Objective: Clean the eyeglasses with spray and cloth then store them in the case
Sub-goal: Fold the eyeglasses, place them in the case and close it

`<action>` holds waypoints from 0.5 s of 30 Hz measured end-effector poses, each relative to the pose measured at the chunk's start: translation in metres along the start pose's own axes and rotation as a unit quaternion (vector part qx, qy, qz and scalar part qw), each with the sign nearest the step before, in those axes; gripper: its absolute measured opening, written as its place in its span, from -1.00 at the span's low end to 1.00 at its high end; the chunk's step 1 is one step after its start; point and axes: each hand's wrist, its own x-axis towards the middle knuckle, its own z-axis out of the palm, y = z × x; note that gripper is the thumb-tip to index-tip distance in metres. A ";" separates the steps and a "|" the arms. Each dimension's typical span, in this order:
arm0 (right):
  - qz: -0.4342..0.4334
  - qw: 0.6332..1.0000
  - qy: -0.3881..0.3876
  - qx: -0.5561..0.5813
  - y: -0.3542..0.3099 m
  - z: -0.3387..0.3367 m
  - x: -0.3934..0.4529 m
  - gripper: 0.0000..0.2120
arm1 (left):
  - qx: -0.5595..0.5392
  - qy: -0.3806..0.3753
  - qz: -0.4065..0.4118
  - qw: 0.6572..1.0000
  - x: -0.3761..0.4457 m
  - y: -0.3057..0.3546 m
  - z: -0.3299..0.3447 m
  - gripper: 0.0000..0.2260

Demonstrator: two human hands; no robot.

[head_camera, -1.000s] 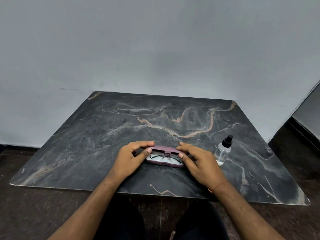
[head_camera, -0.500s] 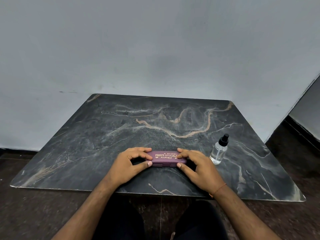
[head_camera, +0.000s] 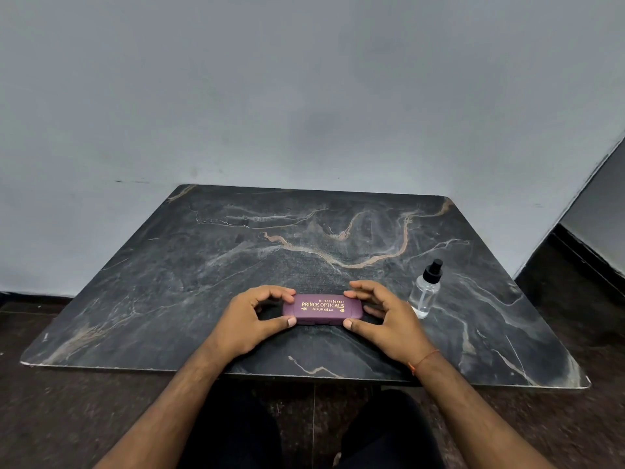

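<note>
Two hands [head_camera: 252,319] [head_camera: 385,319] on one closed case [head_camera: 323,309], one spray bottle [head_camera: 425,292] nearby

Dark marble table [head_camera: 209,265], grey wall [head_camera: 304,96]

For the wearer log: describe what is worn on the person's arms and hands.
Both forearms are bare, with no sleeves in view. The left hand wears nothing: no ring, watch or glove. The right hand is likewise bare, but a thin orange thread band circles its wrist.
</note>
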 end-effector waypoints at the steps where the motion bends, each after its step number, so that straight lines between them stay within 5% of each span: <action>1: 0.001 1.000 0.000 -0.002 0.000 0.000 0.000 -0.36 | 0.005 -0.002 -0.002 1.000 0.000 0.000 0.000 -0.68; 15: -0.024 0.998 0.015 -0.054 -0.003 0.005 -0.003 -0.45 | 0.033 0.002 -0.012 0.999 -0.003 0.004 0.001 -0.60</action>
